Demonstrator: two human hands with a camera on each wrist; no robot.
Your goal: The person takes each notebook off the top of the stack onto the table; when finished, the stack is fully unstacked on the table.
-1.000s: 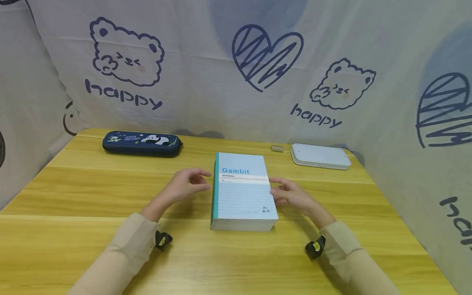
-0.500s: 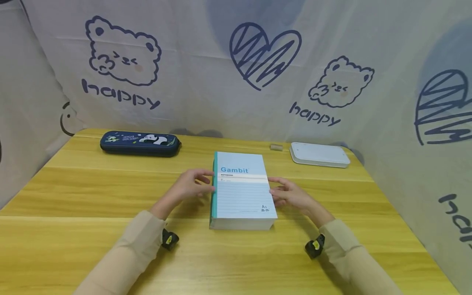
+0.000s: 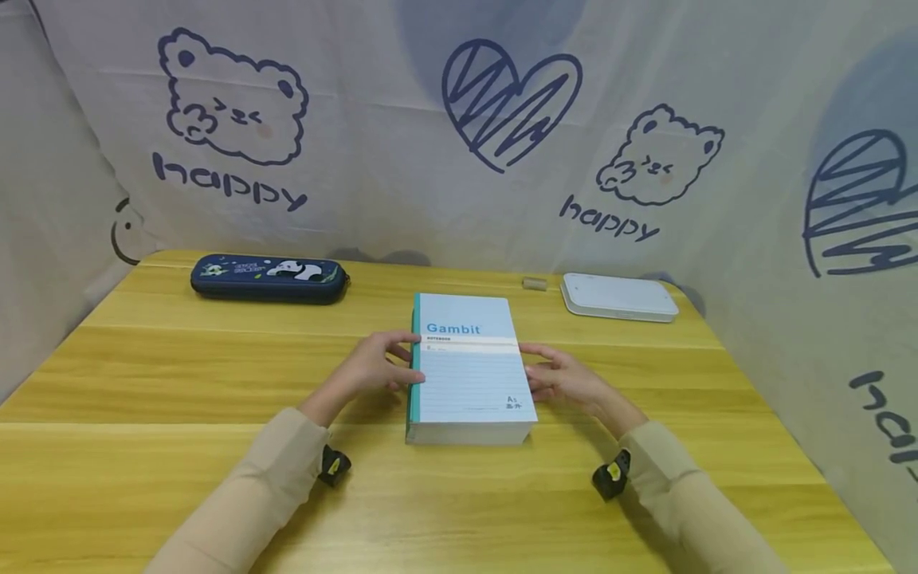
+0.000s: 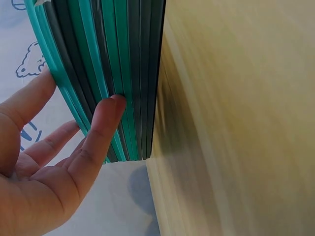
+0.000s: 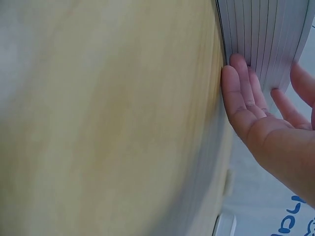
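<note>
Thick stack of light-blue "Gambit" notebooks with teal spines lies flat at the middle of the yellow wooden table, a hand on either long side. Left hand at the stack's 9 o'clock: fingers straight and loosely spread, fingertips touching the teal spines, thumb up over the top edge. Right hand at 3 o'clock: fingers straight, close together, pads flat against the white page edges low near the table. Neither hand curls round anything. Risk, as a judgement: the stack is many separate books, so uneven side pressure could shear it, upper books sliding off the lower; fingers set low may let the top ones tip or fan. Farther off, at 11 o'clock, a dark-blue panda pencil case; at 1 o'clock, a flat white box with a small tan eraser-like piece just beside it.
</note>
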